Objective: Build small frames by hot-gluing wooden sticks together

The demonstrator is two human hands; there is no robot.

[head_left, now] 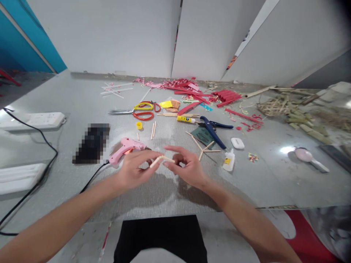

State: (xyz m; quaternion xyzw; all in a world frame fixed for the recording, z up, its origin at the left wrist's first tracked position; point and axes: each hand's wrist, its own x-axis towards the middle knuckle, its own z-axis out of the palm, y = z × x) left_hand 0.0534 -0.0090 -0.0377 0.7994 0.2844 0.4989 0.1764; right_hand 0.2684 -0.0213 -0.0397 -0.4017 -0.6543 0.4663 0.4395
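Observation:
Between my two hands, above the front of the grey table, two short wooden sticks [156,162] meet end to end at an angle. My left hand [139,165] pinches the left stick between thumb and fingers. The right stick [169,159] is in the pinch of my right hand [187,165], whose index finger stretches out. Just beyond my left hand lies a pink glue gun [126,147] with a black cord. A star-like frame of joined wooden sticks [202,150] rests beyond my right hand, beside a white glue bottle [229,160].
Yellow-and-red scissors [137,110], a glue stick [185,119], blue-handled cutters [212,129] and loose sticks [153,130] lie farther back. Red paper strips [186,89] litter the rear. Left are a blurred dark device [91,144] and white power strips [34,120]; right is a pink-and-white handheld object [309,159].

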